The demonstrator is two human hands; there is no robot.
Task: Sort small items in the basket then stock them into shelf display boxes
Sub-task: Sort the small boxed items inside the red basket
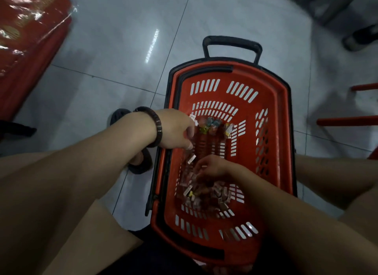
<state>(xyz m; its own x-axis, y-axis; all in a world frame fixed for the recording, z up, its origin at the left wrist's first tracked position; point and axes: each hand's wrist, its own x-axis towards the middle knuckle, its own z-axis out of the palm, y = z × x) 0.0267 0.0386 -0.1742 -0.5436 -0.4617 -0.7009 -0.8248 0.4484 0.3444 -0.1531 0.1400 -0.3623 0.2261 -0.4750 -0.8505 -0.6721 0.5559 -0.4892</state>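
Observation:
A red plastic basket (274, 102) with a black handle stands on the tiled floor between my knees. Near its front end lies a heap of small wrapped items (206, 192), brownish and silvery. A smaller group of colourful wrapped pieces (212, 125) lies further back. My left hand (176, 129), with a dark bead bracelet on the wrist, reaches over the basket's left rim, fingers curled beside the far group; whether it holds a piece is hidden. My right hand (212, 167) reaches down into the near heap, its fingertips curled among the pieces.
A red plastic-wrapped bundle (26, 39) lies at the upper left. Red metal bars (347, 121) stick in from the right. My dark sandal (139, 162) sits left of the basket. Grey furniture legs (331, 6) stand at the upper right.

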